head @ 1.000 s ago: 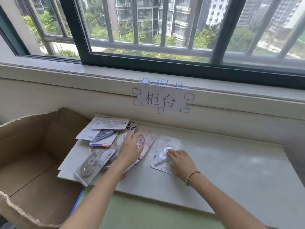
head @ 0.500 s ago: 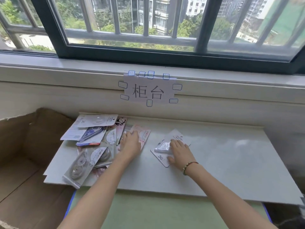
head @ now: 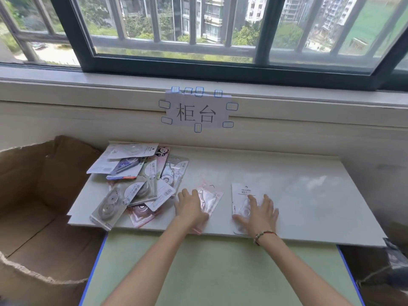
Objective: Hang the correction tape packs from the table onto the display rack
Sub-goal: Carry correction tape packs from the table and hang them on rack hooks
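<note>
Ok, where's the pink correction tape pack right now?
The pink pack lies flat near the white board's front edge, under the left hand, just right of the pile.

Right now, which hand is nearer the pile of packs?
Left. The left hand rests just right of the pile of packs; the right hand lies farther right, on a white pack.

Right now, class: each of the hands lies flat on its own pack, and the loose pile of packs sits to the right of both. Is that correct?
Not quite. The head view shows the pile left of both hands. The left hand does lie flat on a pink pack, the right hand on a white pack.
</note>
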### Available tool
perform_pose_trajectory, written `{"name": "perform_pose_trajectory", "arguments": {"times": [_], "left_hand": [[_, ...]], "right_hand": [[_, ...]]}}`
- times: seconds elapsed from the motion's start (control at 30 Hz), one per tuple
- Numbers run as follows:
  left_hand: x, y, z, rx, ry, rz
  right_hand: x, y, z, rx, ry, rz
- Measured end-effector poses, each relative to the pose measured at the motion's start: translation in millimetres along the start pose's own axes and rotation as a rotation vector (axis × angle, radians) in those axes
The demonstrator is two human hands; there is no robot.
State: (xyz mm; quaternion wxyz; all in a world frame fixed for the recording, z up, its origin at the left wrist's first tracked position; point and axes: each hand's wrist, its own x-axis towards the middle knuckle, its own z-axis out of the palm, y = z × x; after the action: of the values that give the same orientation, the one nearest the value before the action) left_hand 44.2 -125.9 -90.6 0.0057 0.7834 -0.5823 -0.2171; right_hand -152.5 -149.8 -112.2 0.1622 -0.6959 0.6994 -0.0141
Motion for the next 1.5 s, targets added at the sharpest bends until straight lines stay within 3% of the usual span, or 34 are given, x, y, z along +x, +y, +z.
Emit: {"name": "perform_pose_trajectory", "arguments": {"times": [0.3, 0.5, 0.67, 0.93, 1.2, 1.5], "left_hand": [[-44, 14, 28, -0.018, 0.1, -0.06], [-68, 27, 45, -0.013, 0.217, -0.089], [-76, 32, 61, -0.21, 0.347, -0.074], [-102, 43, 47, -0.393, 0.332, -0.178], [-142, 82, 35, -0.519, 0.313, 0.04], [-275, 145, 80, -0.498, 0.121, 0.423]], "right_hand": [[-42, 15, 6, 0.012, -0.008, 0.023], [-64, 9, 13, 0.038, 0.093, -0.001], [-72, 20, 17, 0.125, 0.134, -0.007], [-90, 54, -7, 0.295, 0.204, 0.081], [-158, 86, -48, 0.305, 0.332, 0.222], [-341, 166, -57, 0.31, 0.583, 0.635]]}}
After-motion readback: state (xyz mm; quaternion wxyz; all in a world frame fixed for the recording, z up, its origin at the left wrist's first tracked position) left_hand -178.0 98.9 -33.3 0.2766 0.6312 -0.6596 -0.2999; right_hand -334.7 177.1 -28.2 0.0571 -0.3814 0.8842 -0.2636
